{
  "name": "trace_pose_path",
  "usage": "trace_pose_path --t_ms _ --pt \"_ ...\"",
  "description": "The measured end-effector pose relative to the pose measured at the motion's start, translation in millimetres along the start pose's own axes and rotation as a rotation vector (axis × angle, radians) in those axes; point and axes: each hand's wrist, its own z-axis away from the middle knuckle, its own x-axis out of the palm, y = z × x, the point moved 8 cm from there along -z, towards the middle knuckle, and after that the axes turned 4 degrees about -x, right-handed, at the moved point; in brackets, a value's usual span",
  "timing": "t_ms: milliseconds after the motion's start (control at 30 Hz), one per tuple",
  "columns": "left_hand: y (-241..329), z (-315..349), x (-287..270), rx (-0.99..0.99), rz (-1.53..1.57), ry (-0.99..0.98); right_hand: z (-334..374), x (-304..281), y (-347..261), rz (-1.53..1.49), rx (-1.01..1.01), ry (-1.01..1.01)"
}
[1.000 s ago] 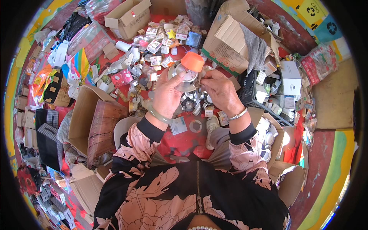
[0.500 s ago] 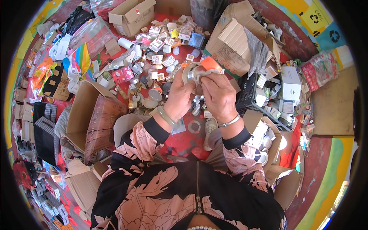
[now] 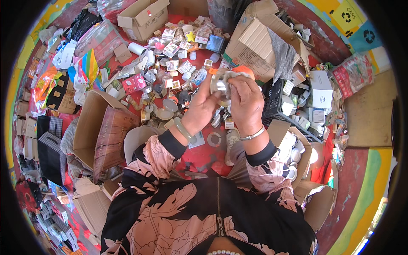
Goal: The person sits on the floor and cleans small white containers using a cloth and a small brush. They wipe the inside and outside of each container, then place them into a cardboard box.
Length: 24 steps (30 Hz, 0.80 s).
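Observation:
Both hands are raised over a red floor strewn with small items. My left hand point(image 3: 203, 106) and my right hand point(image 3: 245, 102) together grip a round clear plastic container point(image 3: 221, 85) with an orange lid point(image 3: 243, 70) at its far side. The left fingers pinch the container's near rim. The right hand wraps over its right side and hides much of it. A pale bangle sits on my left wrist and a thin bracelet on my right wrist.
Small boxes, caps and jars point(image 3: 170, 63) litter the floor ahead. An open cardboard box point(image 3: 100, 131) stands at left, another point(image 3: 142, 17) far back, a large carton point(image 3: 255, 46) at right beside a black crate point(image 3: 280, 110). White jars fill a box point(image 3: 293, 157) at lower right.
Both hands with the container have shifted to the right and a little closer together. The right hand now covers more of the container and its orange lid.

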Motion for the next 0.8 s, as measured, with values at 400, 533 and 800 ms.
trace_pose_path --t_ms 400,533,800 --pt "18.2 -2.4 3.2 -0.107 0.369 -0.017 -0.1 -5.4 -6.1 0.391 -0.136 0.007" --pt "17.9 -1.8 -1.7 -0.089 0.367 0.055 -0.1 -0.7 -6.1 0.214 -0.043 -0.009" --pt "6.5 1.2 -4.8 -0.106 -0.001 0.122 2.1 3.8 5.8 -0.021 0.121 0.030"
